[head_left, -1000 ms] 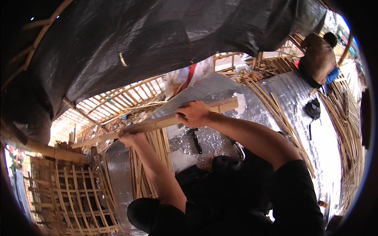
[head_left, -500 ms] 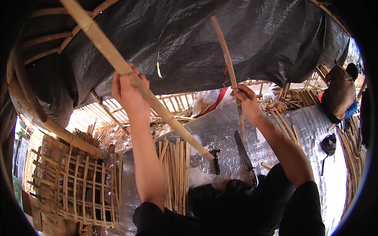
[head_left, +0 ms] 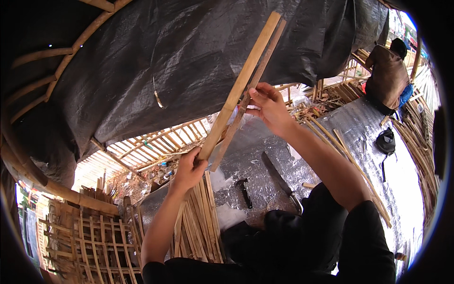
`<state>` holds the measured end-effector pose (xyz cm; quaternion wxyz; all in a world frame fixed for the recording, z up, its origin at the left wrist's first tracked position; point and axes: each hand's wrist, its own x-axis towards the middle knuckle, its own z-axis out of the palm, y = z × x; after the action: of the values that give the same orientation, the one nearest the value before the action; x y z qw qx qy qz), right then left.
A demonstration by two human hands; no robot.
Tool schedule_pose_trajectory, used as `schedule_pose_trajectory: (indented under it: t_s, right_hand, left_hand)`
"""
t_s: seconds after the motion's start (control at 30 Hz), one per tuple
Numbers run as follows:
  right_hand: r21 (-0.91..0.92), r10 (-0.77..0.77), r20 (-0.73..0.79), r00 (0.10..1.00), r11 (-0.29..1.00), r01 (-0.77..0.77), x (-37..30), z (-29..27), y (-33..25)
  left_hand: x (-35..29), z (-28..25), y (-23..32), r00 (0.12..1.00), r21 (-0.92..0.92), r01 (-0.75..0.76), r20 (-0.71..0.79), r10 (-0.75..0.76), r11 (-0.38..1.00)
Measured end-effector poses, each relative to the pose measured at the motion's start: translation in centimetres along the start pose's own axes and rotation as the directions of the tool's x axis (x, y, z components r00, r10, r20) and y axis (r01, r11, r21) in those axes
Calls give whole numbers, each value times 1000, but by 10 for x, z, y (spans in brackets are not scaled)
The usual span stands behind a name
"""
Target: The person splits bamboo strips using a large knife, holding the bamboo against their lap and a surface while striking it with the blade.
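My left hand point(head_left: 188, 171) is closed round the lower end of a wide, pale bamboo strip point(head_left: 239, 85), which slants up and to the right. My right hand point(head_left: 268, 108) pinches a thinner, browner strip point(head_left: 228, 137) near its middle. The two strips lie side by side at nearly the same slant, their upper ends close together. Below them on the silver sheet point(head_left: 347, 124) rest a long-bladed machete point(head_left: 276, 174) and a small dark-handled tool point(head_left: 244, 193). A bundle of split bamboo strips point(head_left: 198, 225) lies by my left forearm.
A woven bamboo lattice point(head_left: 101, 241) stands at lower left. Black plastic sheeting point(head_left: 189, 57) hangs in front, with a small pale piece point(head_left: 158, 99) dangling before it. Another person point(head_left: 388, 78) sits at far right, near a black bag point(head_left: 386, 141) and piled strips point(head_left: 418, 149).
The pale strip has swung from slanting up-left to up-right, and my left hand has moved down to its lower end. My right hand has brought the brown strip leftward alongside it.
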<state>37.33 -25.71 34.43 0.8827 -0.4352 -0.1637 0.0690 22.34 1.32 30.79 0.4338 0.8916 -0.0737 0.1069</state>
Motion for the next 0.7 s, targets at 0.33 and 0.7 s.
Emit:
schedule_pose_trajectory:
  t_s: [0.33, 0.7]
  right_hand:
    - [-106, 85, -152, 985, 989, -102, -5, -16, 20]
    - [-160, 80, -178, 981, 981, -109, -2, -18, 32]
  left_hand:
    - [-27, 37, -40, 987, -208, 147, 100, -129, 967]
    - [-32, 48, -45, 967, -337, 241, 168, -194, 910]
